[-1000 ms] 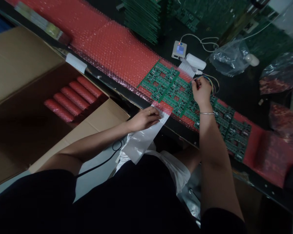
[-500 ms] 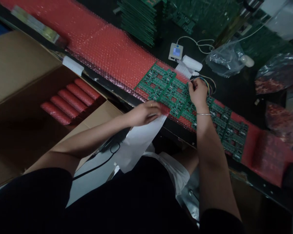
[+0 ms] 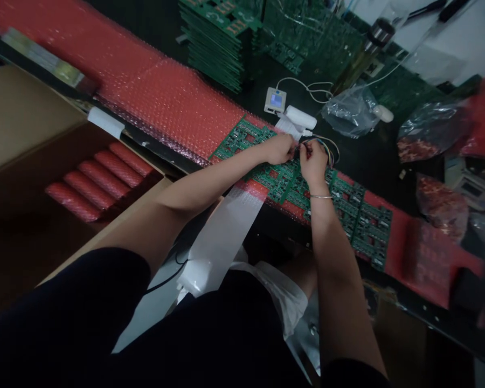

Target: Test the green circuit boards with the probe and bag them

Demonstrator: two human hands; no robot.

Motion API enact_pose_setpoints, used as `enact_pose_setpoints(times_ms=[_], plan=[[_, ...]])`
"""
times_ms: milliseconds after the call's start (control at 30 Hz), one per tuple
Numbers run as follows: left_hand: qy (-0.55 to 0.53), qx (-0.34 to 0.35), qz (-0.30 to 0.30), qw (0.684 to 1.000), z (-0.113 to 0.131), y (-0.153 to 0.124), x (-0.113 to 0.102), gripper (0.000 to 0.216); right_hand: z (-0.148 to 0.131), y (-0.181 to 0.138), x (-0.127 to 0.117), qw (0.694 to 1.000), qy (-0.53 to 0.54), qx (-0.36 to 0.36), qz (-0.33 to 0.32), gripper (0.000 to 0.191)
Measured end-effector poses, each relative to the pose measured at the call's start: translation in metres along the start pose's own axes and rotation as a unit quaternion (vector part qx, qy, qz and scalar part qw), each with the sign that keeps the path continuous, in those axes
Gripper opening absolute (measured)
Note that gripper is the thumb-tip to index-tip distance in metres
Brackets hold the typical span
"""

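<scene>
Green circuit board panels [image 3: 347,207] lie in a row on red bubble wrap [image 3: 173,102] along the bench. My right hand [image 3: 314,161] is closed, pinching a bundle of thin coloured wires [image 3: 329,148] above the boards. My left hand [image 3: 280,149] has reached across and is closed at the same wire bundle, fingertips almost touching the right hand's. A white plastic strip [image 3: 222,237] hangs from the bench edge over my lap, with neither hand on it.
An open cardboard box [image 3: 32,178] at left holds red bubble-wrapped rolls [image 3: 97,180]. Behind the boards sit a small white device with a screen [image 3: 275,101], a white roll [image 3: 301,117], a stack of green boards [image 3: 214,43] and clear bags [image 3: 350,110].
My left hand let go of the white strip at the bench edge and moved up and right to the wires. My right hand stayed on the wires. The camera shifted right.
</scene>
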State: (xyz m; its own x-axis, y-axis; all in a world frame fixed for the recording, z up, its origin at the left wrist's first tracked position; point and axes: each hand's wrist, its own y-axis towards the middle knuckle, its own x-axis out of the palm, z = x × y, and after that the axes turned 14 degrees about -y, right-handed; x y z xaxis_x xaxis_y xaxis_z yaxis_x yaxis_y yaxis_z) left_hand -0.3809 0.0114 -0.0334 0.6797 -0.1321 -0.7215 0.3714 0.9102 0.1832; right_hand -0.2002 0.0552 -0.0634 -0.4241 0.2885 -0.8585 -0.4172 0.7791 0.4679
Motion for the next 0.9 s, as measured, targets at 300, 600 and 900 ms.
enact_pose_setpoints(times_ms=[300, 600, 900], plan=[[0.052, -0.009, -0.016, 0.999, 0.006, 0.003, 0.0, 0.025, 0.002, 0.0, 0.002, 1.0, 0.016, 0.007, -0.008, 0.023], [0.085, 0.086, -0.032, 0.992, 0.006, -0.04, 0.003, 0.033, -0.006, -0.002, -0.023, 0.999, 0.054, 0.007, -0.002, 0.046], [-0.088, 0.082, 0.063, 0.991, 0.005, -0.059, 0.002, 0.042, -0.048, -0.069, -0.079, 0.988, 0.066, -0.113, -0.082, 0.026]])
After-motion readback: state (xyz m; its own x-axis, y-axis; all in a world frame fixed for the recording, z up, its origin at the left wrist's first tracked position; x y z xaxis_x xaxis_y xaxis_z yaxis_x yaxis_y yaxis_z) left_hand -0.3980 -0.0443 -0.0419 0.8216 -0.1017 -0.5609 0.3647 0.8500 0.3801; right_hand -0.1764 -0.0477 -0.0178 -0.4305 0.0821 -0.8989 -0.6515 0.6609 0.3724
